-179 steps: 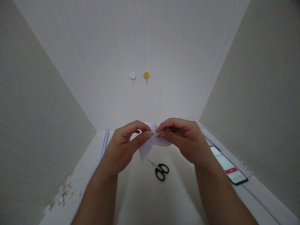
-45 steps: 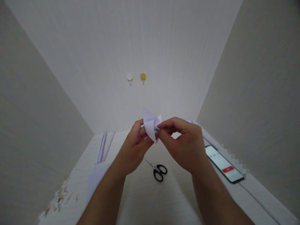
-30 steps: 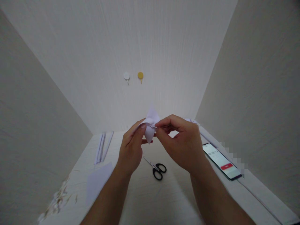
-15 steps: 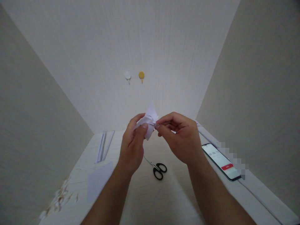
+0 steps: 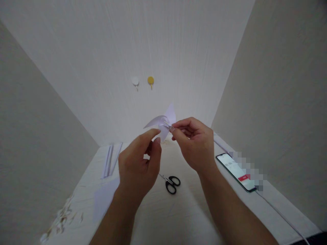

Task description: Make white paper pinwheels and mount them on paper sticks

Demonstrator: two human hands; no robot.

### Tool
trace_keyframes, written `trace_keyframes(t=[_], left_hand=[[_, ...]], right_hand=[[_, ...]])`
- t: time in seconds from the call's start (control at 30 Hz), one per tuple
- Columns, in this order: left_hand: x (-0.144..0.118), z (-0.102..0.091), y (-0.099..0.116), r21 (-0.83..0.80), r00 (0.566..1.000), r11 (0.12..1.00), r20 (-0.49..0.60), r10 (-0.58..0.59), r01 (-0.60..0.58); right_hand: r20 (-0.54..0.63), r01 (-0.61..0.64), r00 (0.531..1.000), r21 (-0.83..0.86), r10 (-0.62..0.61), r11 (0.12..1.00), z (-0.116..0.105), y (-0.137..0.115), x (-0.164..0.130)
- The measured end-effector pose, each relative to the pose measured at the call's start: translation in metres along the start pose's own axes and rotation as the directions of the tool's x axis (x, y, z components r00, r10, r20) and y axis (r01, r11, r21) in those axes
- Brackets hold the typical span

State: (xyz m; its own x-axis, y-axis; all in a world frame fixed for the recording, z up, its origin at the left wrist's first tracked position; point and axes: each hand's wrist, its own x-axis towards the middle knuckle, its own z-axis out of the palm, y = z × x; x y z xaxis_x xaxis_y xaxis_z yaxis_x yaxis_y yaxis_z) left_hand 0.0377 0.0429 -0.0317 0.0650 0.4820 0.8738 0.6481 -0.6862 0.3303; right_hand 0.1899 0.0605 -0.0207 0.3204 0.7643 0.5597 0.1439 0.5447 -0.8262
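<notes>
A white paper pinwheel (image 5: 170,115) with curved, pointed blades is held up in front of the wall. My right hand (image 5: 195,143) pinches it at its centre between thumb and index finger; a thin end shows at the fingertips. Just left of and below it is my left hand (image 5: 140,160), thumb and index finger slightly apart with nothing between them. Its index fingertip is close to the lower blade; whether it touches I cannot tell. Below the hands lie scissors (image 5: 171,183) with black handles, their blades partly hidden behind my left hand.
Rolled paper sticks (image 5: 108,160) and a paper sheet (image 5: 103,197) lie on the left, with scraps (image 5: 63,212) along the edge. A lit phone (image 5: 236,172) and its cable (image 5: 281,216) are at right. A white hook (image 5: 135,81) and a yellow hook (image 5: 150,81) hang on the wall.
My left hand has let go of the pinwheel and drawn back down and left. Its blades are now more spread out, while my right hand keeps its pinch. The view has shifted slightly.
</notes>
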Motion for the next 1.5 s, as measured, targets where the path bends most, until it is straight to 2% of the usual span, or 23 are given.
trace_keyframes(t=[0.1,0.23,0.53,0.73,0.9,1.0,1.23,1.5], left_hand=[[-0.001,0.002,0.004,0.07,0.993,0.996,0.1,-0.07,0.063],[-0.003,0.006,0.007,0.041,0.972,0.983,0.145,-0.184,0.18],[-0.003,0.007,0.01,-0.061,0.973,0.971,0.038,-0.229,0.231],[-0.004,0.009,0.008,-0.189,0.97,0.952,0.004,-0.243,0.24],[-0.006,0.01,0.004,-0.18,0.971,0.955,0.013,-0.238,0.237],[-0.005,0.009,0.003,-0.129,0.977,0.97,-0.014,-0.211,0.207],[-0.002,0.008,0.005,-0.004,0.995,1.0,-0.101,0.007,-0.007],[-0.003,0.011,0.007,-0.008,0.988,0.998,-0.144,0.061,-0.062]], right_hand=[[0.005,0.05,0.999,-0.072,-0.05,0.996,0.001,0.0,-0.002],[0.002,0.093,0.996,-0.057,-0.093,0.994,0.003,-0.003,-0.006],[0.055,0.205,0.976,0.099,-0.211,0.974,0.006,-0.009,-0.015],[0.111,0.202,0.97,0.13,-0.216,0.971,0.004,-0.011,-0.015],[0.126,0.195,0.97,0.118,-0.209,0.974,0.003,-0.011,-0.016],[0.127,0.199,0.97,0.063,-0.206,0.978,0.003,-0.012,-0.017],[0.09,0.198,0.977,-0.03,-0.195,0.98,0.002,-0.016,-0.018],[0.074,0.141,0.987,-0.021,-0.139,0.99,0.001,-0.017,-0.018]])
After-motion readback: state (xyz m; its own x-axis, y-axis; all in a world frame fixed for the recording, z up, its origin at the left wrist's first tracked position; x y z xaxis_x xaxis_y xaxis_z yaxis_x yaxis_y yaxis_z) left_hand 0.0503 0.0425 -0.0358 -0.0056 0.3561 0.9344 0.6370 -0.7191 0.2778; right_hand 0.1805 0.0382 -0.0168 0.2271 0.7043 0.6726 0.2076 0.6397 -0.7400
